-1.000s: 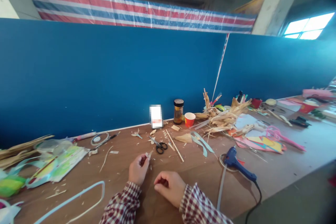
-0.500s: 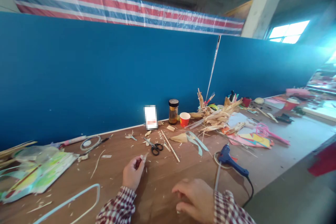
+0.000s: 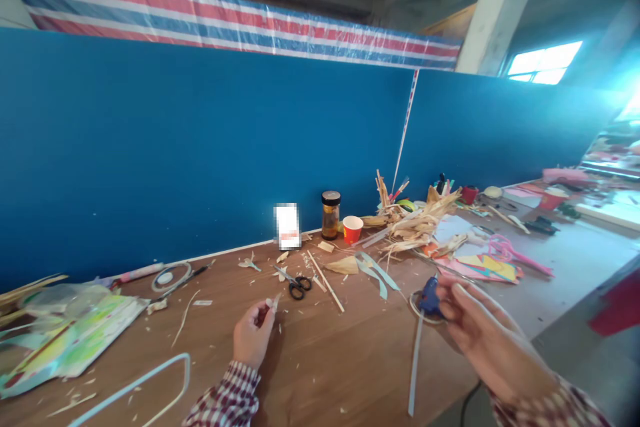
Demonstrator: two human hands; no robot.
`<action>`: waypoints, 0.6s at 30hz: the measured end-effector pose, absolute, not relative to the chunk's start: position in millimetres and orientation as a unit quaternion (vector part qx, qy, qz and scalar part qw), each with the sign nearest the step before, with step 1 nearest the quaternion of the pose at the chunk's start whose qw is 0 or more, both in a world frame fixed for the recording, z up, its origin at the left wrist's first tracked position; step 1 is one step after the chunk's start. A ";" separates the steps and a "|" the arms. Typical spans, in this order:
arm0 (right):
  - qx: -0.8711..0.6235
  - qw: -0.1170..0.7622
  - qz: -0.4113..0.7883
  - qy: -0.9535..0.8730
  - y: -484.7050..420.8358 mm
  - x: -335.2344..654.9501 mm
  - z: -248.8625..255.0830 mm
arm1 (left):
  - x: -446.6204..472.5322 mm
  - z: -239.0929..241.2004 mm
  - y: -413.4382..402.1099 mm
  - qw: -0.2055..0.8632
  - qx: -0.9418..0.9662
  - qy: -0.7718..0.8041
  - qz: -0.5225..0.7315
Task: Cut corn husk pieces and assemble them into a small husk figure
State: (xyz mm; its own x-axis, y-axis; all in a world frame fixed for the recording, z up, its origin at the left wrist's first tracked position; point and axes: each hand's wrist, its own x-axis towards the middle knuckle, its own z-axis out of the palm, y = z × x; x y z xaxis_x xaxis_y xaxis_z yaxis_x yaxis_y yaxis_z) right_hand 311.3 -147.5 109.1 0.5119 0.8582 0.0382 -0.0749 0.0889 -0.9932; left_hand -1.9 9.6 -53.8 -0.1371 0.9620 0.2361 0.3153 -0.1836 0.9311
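Note:
My left hand point(image 3: 253, 333) is pinched around a small pale scrap of dried husk point(image 3: 275, 303), held just above the brown tabletop. Black-handled scissors point(image 3: 299, 287) lie a little beyond it to the right. Over on the right, my right hand point(image 3: 487, 327) reaches over a blue glue gun point(image 3: 429, 298), fingers stretched and slightly curled. It covers the gun's handle, and contact with the gun is unclear. A translucent glue stick point(image 3: 415, 367) extends from the gun toward me. A thin wooden stick point(image 3: 327, 281) and blue-grey ribbon strips point(image 3: 376, 271) lie between the hands.
Along the blue partition point(image 3: 200, 147) stand a dark-lidded jar point(image 3: 330, 217), a red paper cup point(image 3: 353, 230) and a heap of dried husks point(image 3: 423, 223). Coloured paper and pink scissors point(image 3: 515, 257) lie to the right. A bent pale-blue strip point(image 3: 145, 380) and a painted sheet point(image 3: 95, 333) occupy the left.
My right hand has moved right and forward, from the middle of the table to the glue gun. My left hand stays in place with the husk scrap.

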 end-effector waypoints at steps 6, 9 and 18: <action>-0.563 0.514 0.243 -0.600 -76.4 224.8 72.1 | -2.1 -52.2 8.8 0.334 0.560 0.543 0.529; -0.574 0.382 0.266 -0.674 -52.0 175.9 43.5 | -3.7 -50.7 7.5 0.376 0.549 0.518 0.538; -0.374 0.218 0.653 -0.622 -88.3 207.1 29.3 | -10.5 -53.6 10.3 0.384 0.469 0.537 0.586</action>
